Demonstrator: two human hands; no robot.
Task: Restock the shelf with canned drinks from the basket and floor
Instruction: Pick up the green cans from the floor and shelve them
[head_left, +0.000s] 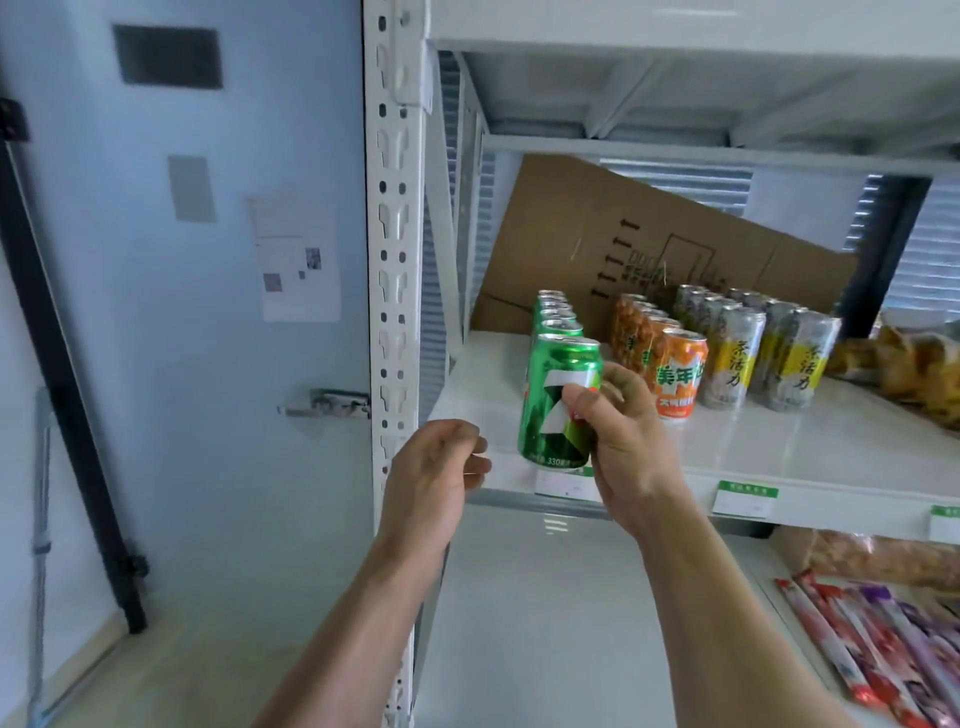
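My right hand (621, 441) grips a green can (558, 402) upright at the front edge of the white shelf (810, 447), at the head of a row of green cans (555, 312) running toward the back. My left hand (436, 467) hovers just left of the can with its fingers loosely curled and holds nothing. To the right stand a row of orange cans (675, 374) and two rows of grey-and-yellow cans (732, 358). No basket is in view.
A flattened cardboard box (623, 244) leans behind the cans. Snack bags (904, 369) lie at the shelf's right end. The white upright post (392, 260) stands left of the shelf. Wrapped packets (883, 644) fill the lower shelf at right. A door (208, 260) is at left.
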